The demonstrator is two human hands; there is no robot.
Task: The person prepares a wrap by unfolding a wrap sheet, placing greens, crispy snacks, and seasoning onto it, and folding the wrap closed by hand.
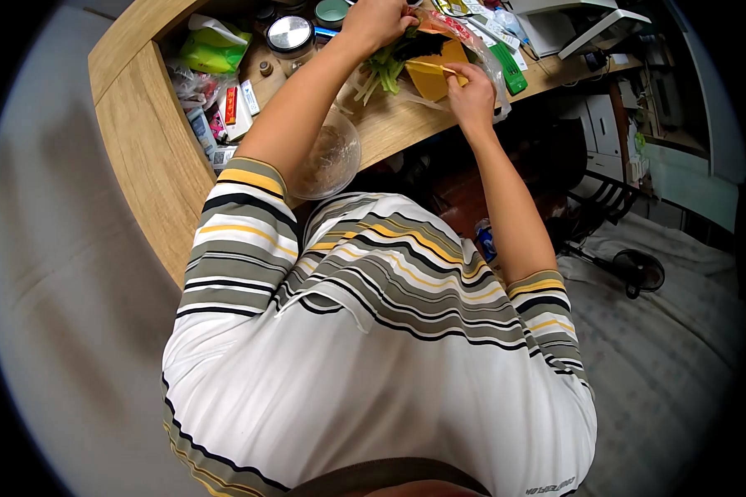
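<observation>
My left hand reaches to the top of the view, over the leafy greens, its fingers curled together. What they hold, if anything, is hidden. My right hand is closed, thumb and fingers pinching the near edge of a yellow, open-topped packet or folded sheet. Dark, leafy-looking matter shows at the packet's upper left, beside the pale green stalks. Around both lies a clear plastic bag with red print near its top.
A clear plastic bowl sits at the near table edge under my left forearm. Left of it are a round silver-lidded container, a green packet and a red box. A green strip lies on the right; a small fan stands beyond.
</observation>
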